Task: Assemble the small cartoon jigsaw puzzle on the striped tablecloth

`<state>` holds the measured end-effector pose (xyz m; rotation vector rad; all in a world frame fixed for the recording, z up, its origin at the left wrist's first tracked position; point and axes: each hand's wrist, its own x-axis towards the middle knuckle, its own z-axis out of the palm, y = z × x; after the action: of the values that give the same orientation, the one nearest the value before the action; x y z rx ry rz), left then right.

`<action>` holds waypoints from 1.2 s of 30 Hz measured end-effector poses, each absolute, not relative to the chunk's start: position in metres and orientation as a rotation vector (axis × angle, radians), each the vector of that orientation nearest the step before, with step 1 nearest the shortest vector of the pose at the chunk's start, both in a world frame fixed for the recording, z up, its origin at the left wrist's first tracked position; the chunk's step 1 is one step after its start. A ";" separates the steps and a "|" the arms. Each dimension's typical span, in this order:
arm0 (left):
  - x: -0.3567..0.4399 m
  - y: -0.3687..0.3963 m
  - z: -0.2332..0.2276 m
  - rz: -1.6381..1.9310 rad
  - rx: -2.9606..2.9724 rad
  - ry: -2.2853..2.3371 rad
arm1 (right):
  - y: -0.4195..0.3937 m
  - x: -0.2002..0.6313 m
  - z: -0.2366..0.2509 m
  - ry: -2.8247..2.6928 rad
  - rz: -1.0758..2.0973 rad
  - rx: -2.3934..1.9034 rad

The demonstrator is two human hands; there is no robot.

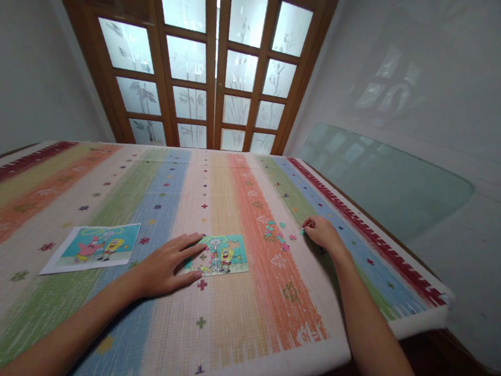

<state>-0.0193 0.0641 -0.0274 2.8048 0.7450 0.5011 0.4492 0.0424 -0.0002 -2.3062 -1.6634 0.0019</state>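
My left hand (171,263) lies flat with its fingers stretched out over the left part of a partly assembled jigsaw puzzle (233,255), hiding some of it. The joined part shows cartoon figures on a teal background. To the right of it, several loose puzzle pieces (277,234), teal and pink, lie scattered on the orange stripe. My right hand (321,232) is beyond them, thumb and fingers pinched on a small teal puzzle piece (302,232) close to the cloth.
A printed reference picture (101,247) with the cartoon figures lies left of my left hand. The striped tablecloth (231,314) covers the surface, its front edge near me. A glass panel (387,181) rests against the right wall. Wooden doors (216,67) with frosted panes stand behind.
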 end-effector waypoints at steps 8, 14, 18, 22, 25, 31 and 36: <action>-0.019 0.064 -0.028 0.497 2.799 0.749 | 0.046 0.440 -0.005 -1.697 0.078 -2.241; -0.020 0.065 -0.030 0.503 2.804 0.746 | 0.045 0.439 -0.004 -1.686 0.134 -2.179; -0.020 0.065 -0.030 0.484 2.816 0.748 | 0.044 0.439 -0.001 -1.655 0.190 -2.153; -0.020 0.065 -0.030 0.481 2.812 0.755 | 0.043 0.434 0.005 -1.649 0.276 -2.088; -0.020 0.065 -0.031 0.489 2.811 0.750 | 0.042 0.423 0.007 -1.678 0.348 -2.006; -0.020 0.065 -0.030 0.510 2.799 0.739 | 0.044 0.386 0.000 -1.759 0.735 -1.587; -0.020 0.065 -0.030 0.501 2.798 0.747 | 0.043 0.365 -0.006 -1.958 0.509 -1.520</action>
<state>-0.0199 0.0651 -0.0297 2.7977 0.7467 0.5010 0.3654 0.0431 -0.0061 -1.5197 -1.9576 0.5095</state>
